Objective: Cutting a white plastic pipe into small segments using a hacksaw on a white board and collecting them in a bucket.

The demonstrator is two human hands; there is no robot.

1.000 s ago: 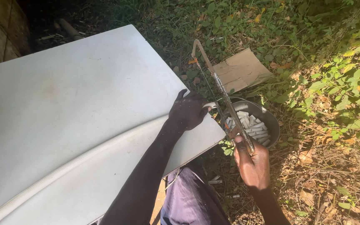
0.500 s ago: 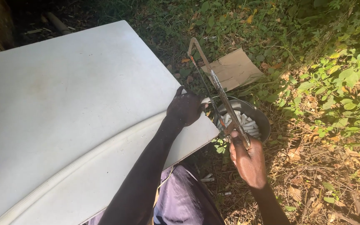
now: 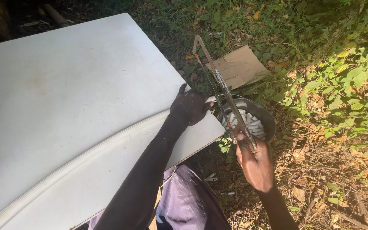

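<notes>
From here I can't make out what my left hand (image 3: 191,106) pins at the white panel's (image 3: 64,93) right edge; only a pale rod tip (image 3: 211,99) shows past the knuckles. The left arm reaches straight out, fingers curled and pressed down. My right hand (image 3: 255,164) sits lower, fingers wrapped tight round the hacksaw (image 3: 222,91) handle; its frame slants up and away, the blade just beside the left fingertips, above a dark bowl (image 3: 265,115) of short pale cut pieces (image 3: 245,121).

Both arms bare, no sleeves, gloves, watch or rings in view. Left hand (image 3: 190,106) and right hand (image 3: 255,164) uncovered. Purple trousers (image 3: 186,200) at 6 o'clock, fabric creased.
</notes>
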